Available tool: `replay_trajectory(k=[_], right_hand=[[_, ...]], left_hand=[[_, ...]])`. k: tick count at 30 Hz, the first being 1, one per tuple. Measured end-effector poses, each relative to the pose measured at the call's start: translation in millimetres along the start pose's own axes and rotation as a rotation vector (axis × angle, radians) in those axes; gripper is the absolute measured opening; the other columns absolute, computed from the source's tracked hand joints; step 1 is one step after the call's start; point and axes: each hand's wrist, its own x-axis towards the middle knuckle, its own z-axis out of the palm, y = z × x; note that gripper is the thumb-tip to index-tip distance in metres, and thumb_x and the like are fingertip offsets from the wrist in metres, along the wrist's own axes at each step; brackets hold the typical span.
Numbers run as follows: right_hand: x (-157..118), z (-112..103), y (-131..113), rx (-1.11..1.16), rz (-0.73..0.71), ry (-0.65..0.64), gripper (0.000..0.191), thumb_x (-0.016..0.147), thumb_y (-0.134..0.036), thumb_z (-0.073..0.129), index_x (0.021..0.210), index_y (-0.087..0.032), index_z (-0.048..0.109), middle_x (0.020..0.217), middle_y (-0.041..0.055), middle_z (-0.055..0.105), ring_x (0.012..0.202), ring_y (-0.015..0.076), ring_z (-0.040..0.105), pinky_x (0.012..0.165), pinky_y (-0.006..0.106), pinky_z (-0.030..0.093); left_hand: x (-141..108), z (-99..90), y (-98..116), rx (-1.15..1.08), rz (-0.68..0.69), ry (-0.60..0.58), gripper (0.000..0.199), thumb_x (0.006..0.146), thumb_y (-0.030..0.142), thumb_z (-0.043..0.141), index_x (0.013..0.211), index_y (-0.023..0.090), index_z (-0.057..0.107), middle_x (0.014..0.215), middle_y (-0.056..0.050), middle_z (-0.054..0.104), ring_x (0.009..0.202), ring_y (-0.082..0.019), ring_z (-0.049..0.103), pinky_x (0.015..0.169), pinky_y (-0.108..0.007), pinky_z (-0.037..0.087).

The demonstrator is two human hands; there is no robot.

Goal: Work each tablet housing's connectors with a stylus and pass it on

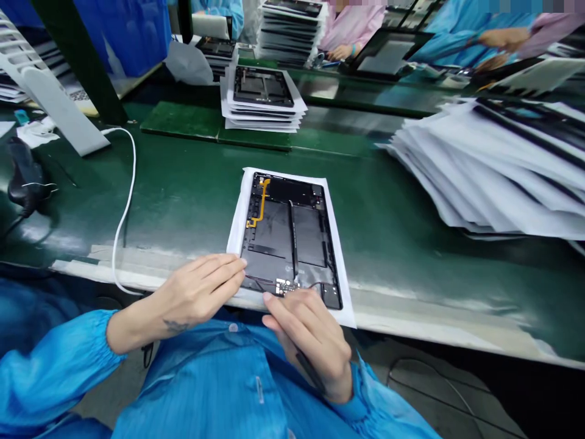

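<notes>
A black tablet housing [274,244] with its inside showing lies on a white sheet [345,283] at the front edge of the green bench. An orange flex cable [264,201] runs down its upper left part, and a small circuit board [286,285] sits near its bottom edge. My left hand [198,289] rests at the lower left edge of the housing, fingers stretched out and holding nothing. Over the bottom edge, beside the circuit board, is my right hand [311,332], its fingers curled around a dark slim tool [309,371]; the tool's tip is hidden.
Stacked housings and sheets stand at the back [262,103] and right [493,177]. A white cable [132,177], white stand [64,110] and black handheld device [27,174] are on the left. Other people work across the bench beyond a green rail.
</notes>
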Motion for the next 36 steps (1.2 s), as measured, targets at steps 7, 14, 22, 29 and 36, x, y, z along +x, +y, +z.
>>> replay_trajectory(k=[7, 14, 22, 29, 36], right_hand=[[-5.1, 0.9, -1.9, -0.105, -0.009, -0.020, 0.024, 0.092, -0.004, 0.063, 0.116, -0.006, 0.065, 0.077, 0.0083, 0.070, 0.079, 0.0195, 0.062, 0.074, 0.037, 0.052], [-15.4, -10.4, -4.1, -0.156, 0.069, 0.013, 0.033, 0.087, 0.002, 0.061, 0.118, -0.010, 0.067, 0.079, 0.0075, 0.069, 0.075, 0.0195, 0.062, 0.072, 0.039, 0.053], [24.1, -20.8, -2.2, 0.282, 0.412, -0.039, 0.024, 0.092, -0.008, 0.061, 0.107, -0.022, 0.072, 0.095, 0.0051, 0.075, 0.087, 0.0201, 0.070, 0.077, 0.034, 0.057], [45.6, -3.8, 6.8, 0.342, 0.463, -0.116, 0.015, 0.097, -0.016, 0.058, 0.092, -0.021, 0.072, 0.083, 0.0038, 0.074, 0.076, 0.0177, 0.069, 0.067, 0.030, 0.056], [49.3, -5.4, 5.5, 0.333, 0.364, -0.163, 0.016, 0.096, -0.011, 0.057, 0.094, -0.021, 0.069, 0.082, 0.0027, 0.072, 0.074, 0.0169, 0.064, 0.069, 0.032, 0.054]], left_hand=[[-3.4, 2.6, 3.6, -0.025, -0.058, -0.016, 0.032, 0.099, 0.001, 0.040, 0.122, 0.002, 0.063, 0.129, -0.018, 0.067, 0.122, -0.027, 0.064, 0.100, -0.039, 0.057], [5.4, -2.3, 7.1, 0.021, -0.061, 0.006, 0.030, 0.102, 0.008, 0.041, 0.118, 0.002, 0.065, 0.119, -0.017, 0.072, 0.113, -0.026, 0.069, 0.095, -0.038, 0.059], [17.9, 1.8, 20.1, 0.199, -0.033, -0.029, 0.029, 0.098, 0.008, 0.045, 0.120, 0.005, 0.063, 0.110, -0.021, 0.072, 0.101, -0.030, 0.072, 0.088, -0.043, 0.058], [14.7, 6.5, 26.3, 0.212, -0.075, -0.029, 0.029, 0.098, 0.010, 0.048, 0.123, 0.007, 0.062, 0.115, -0.019, 0.070, 0.107, -0.028, 0.070, 0.096, -0.044, 0.055], [15.8, 2.1, 18.6, 0.171, -0.047, -0.004, 0.024, 0.098, 0.010, 0.049, 0.114, 0.005, 0.065, 0.111, -0.020, 0.072, 0.102, -0.030, 0.072, 0.091, -0.043, 0.057]])
